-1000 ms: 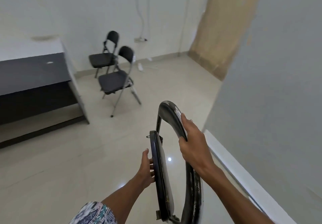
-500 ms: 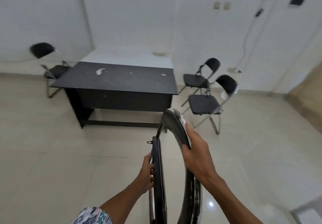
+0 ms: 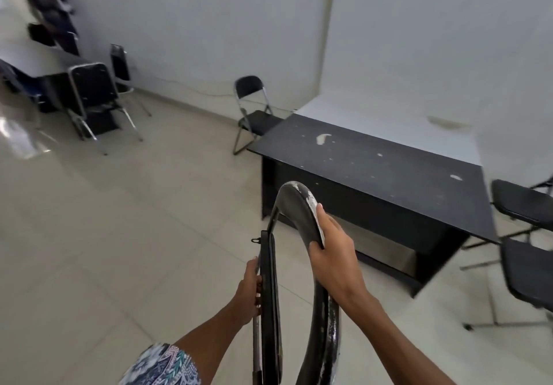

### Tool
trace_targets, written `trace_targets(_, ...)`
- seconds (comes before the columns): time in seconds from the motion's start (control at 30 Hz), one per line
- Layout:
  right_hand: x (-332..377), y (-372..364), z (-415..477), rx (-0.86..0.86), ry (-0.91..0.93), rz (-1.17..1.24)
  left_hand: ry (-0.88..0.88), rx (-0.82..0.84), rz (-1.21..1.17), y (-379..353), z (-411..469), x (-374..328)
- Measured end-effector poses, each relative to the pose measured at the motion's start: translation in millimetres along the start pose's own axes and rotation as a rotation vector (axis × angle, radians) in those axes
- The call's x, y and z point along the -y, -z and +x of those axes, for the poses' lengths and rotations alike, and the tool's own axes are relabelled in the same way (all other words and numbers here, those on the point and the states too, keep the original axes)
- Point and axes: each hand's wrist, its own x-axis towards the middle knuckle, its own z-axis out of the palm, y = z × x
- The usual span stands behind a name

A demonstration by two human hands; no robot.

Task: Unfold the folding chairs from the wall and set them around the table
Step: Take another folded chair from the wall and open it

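Folded chair [image 3: 270,310] x1 | L hand [image 3: 248,289], R hand [image 3: 332,253] grip | tbl [image 3: 374,169] x1

Bare office room: dark table [image 3: 374,172], folding chairs [image 3: 248,85], white walls [image 3: 209,25].

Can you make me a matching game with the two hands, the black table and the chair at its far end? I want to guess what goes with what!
Things:
1. left hand
2. right hand
3. black table
4. far chair

Matches:
A. has pale scuff marks on top
B. grips the curved backrest of the folded chair
C. holds the folded chair's flat seat
D. stands unfolded at the table's far end

Right pairs: 1-C, 2-B, 3-A, 4-D.
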Motion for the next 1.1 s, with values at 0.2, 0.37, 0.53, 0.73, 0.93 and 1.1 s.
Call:
trace_targets(0.2,34.3,-77.2,125.8,0.118,0.069,0.052,-0.051,-0.107,-0.05,72.9,64.2,-103.8)
trace_targets(0.37,61.9,-156.9,223.3,0.202,0.127,0.049,-0.078,-0.184,-0.106,138.6,131.0,-173.4)
trace_targets(0.53,81.9,-234.2,317.0,0.234,0.133,0.033,-0.074,-0.147,-0.114,196.5,196.3,-246.0)
trace_targets(0.73,118.4,-334.6,426.8,0.213,0.132,0.014,-0.075,-0.1,-0.151,270.8,277.2,-345.7)
trace_targets(0.93,133.2,-405.4,537.5,0.151,0.091,-0.017,-0.046,-0.089,-0.077,323.2,360.7,-444.5)
trace_targets(1.1,128.6,-446.8,611.3,0.148,0.054,0.006,-0.043,-0.07,-0.017,347.7,424.6,-505.6)
